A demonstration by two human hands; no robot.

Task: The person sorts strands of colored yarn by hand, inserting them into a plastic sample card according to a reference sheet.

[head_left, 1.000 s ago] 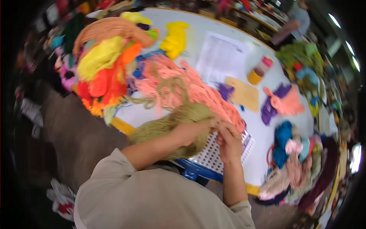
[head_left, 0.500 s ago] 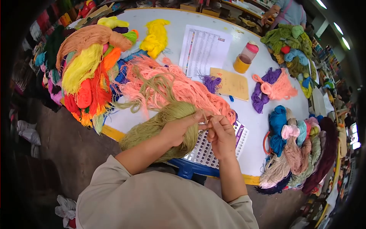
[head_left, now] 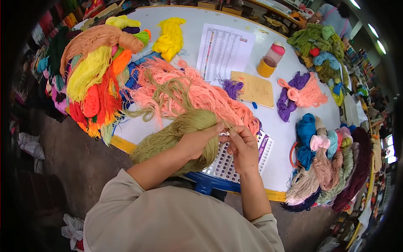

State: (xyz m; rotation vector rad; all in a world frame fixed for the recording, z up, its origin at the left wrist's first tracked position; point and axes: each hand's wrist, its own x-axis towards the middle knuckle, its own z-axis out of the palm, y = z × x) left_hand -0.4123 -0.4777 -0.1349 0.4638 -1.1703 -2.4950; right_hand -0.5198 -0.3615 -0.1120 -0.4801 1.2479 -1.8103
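A large olive-green yarn skein [head_left: 168,145] lies at the table's near edge, its loose end trailing over a pile of salmon-pink yarn [head_left: 201,94]. My left hand [head_left: 201,140] is wrapped over the skein's right side, with thumb and fingers closed on green strands. Close against it, my right hand [head_left: 243,145] pinches a thin bit of the same yarn between thumb and forefinger. Beneath my hands is a white card with rows of holes [head_left: 264,151], partly hidden by them.
Bright mixed skeins [head_left: 94,75] are heaped at the left, a yellow one [head_left: 168,40] behind. Farther back lie a printed sheet [head_left: 224,52], a brown envelope [head_left: 254,88] and a jar [head_left: 270,61]. More skeins [head_left: 321,155] hang at the right edge. A person [head_left: 336,19] is at the back right.
My right fingers have shifted slightly at the strands, staying close to my left hand. The person at the back right has moved rightward.
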